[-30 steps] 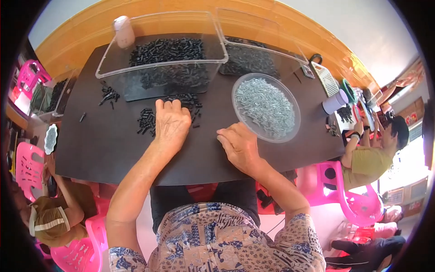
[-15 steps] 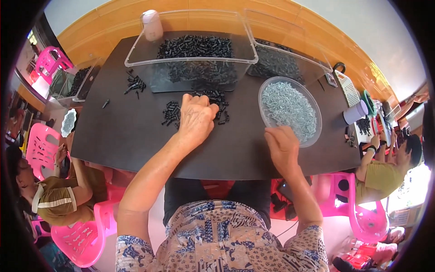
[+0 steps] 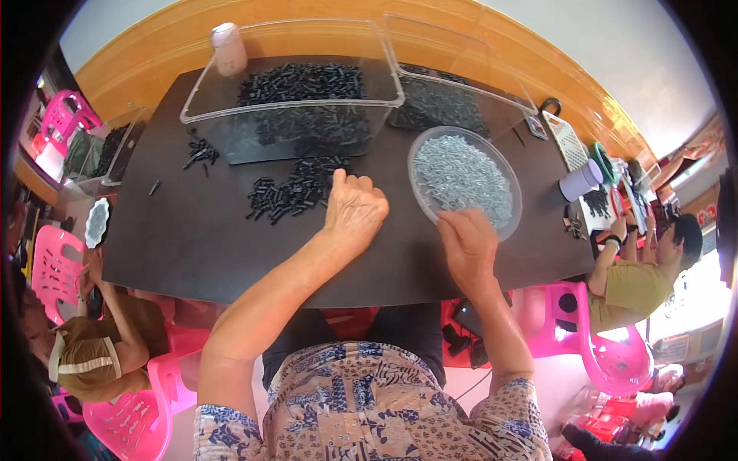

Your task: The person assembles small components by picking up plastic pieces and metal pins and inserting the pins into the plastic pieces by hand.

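Observation:
My left hand [image 3: 356,209] is closed, knuckles up, just right of a loose pile of small black plastic parts [image 3: 288,192] on the dark table. Whatever its fingers hold is hidden. My right hand [image 3: 470,250] is at the near edge of a round clear plastic tray [image 3: 415,180], its fingers pinched together over the rim. The tray is full of small silvery metal pieces [image 3: 465,173], thin like screws or pins. What is between the right fingertips, if anything, cannot be made out.
Behind the pile stands a large clear bin [image 3: 292,107] of black parts, with a second clear bin [image 3: 442,107] to its right. A few black parts [image 3: 201,150] lie at the left. A lilac cup [image 3: 581,181] stands far right. Co-workers sit at both sides on pink chairs [image 3: 127,415].
My left hand has moved off the black pile to the right, toward the tray. My right hand has come slightly farther over the tray's near rim. The whole view has shifted somewhat.

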